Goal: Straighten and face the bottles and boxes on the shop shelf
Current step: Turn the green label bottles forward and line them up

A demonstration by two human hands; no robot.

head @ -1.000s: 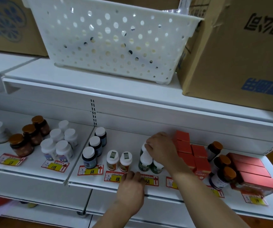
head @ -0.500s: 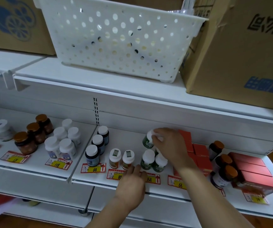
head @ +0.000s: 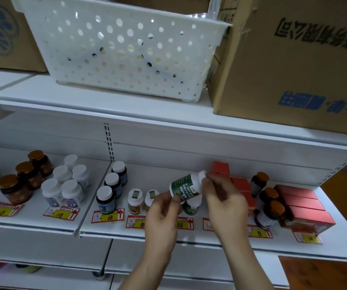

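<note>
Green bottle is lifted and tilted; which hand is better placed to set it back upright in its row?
Probably the right hand: it grips the green bottle's cap end above the row's gap. The left hand only pinches its base.

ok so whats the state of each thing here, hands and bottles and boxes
green bottle: lifted off the shelf, tilted, cap up and right, held by both hands
left hand: grips the bottle's base
right hand: fingers at the cap end
second green bottle: upright on the shelf, partly hidden
dark bottles: upright, in a row
red boxes: lying flat, side by side
basket: on the top shelf
</note>
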